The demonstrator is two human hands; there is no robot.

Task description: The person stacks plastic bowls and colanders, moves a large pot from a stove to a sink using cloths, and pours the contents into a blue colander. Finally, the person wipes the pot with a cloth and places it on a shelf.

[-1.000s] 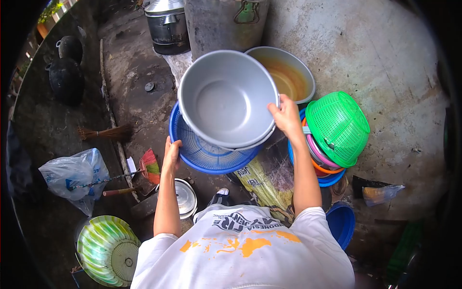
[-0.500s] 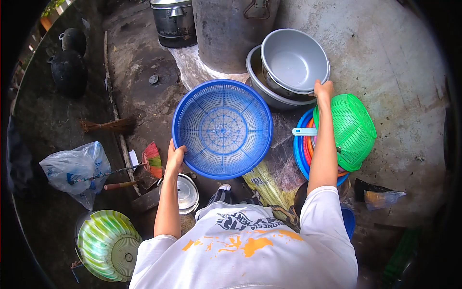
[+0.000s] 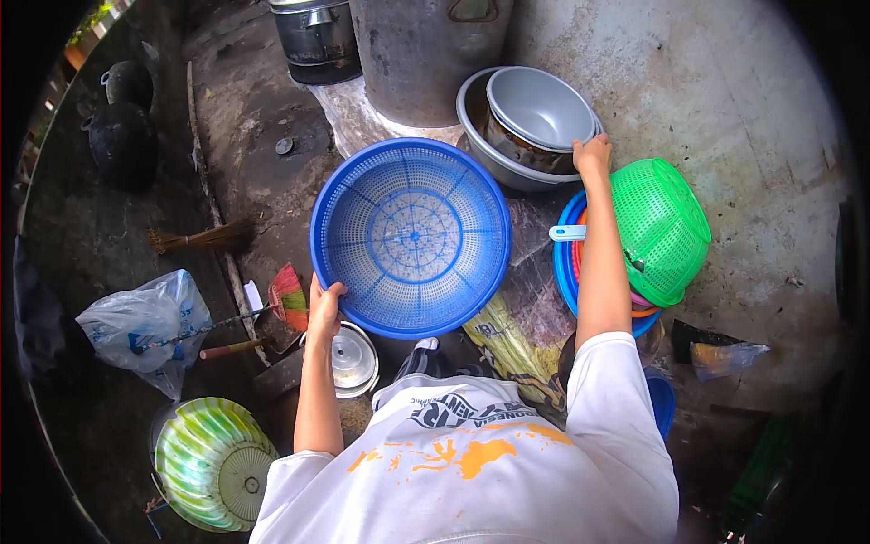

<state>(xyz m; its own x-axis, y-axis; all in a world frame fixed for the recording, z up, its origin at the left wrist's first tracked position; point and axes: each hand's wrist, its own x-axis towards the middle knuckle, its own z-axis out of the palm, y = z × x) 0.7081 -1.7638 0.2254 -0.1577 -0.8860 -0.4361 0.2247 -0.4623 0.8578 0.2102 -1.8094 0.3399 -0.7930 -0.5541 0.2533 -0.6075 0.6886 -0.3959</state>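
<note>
My left hand [image 3: 324,306] is closed on the lower left rim of a blue plastic colander [image 3: 478,249], which hangs tilted toward me with nothing inside. With its fingers over the rim, my right hand [image 3: 592,156] grips a small grey basin [image 3: 544,107]. That basin sits within a larger grey basin [image 3: 528,179], and a dark, stained surface shows between the two. Just below my right hand lie a green colander [image 3: 666,231] and a blue tub [image 3: 563,281] with a light-blue handle [image 3: 568,233] across it. My right forearm hides part of this stack.
A tall metal drum [image 3: 412,68] and a dark pot [image 3: 317,45] stand at the back. To the left are a plastic bag [image 3: 149,322], a twig broom [image 3: 204,238] and a green striped basket [image 3: 204,453]. A lidded pail [image 3: 352,361] stands near my feet.
The small grey basin has come down and left into the larger one, my right hand moving with it. The blue colander has shifted slightly up and left in my left hand.
</note>
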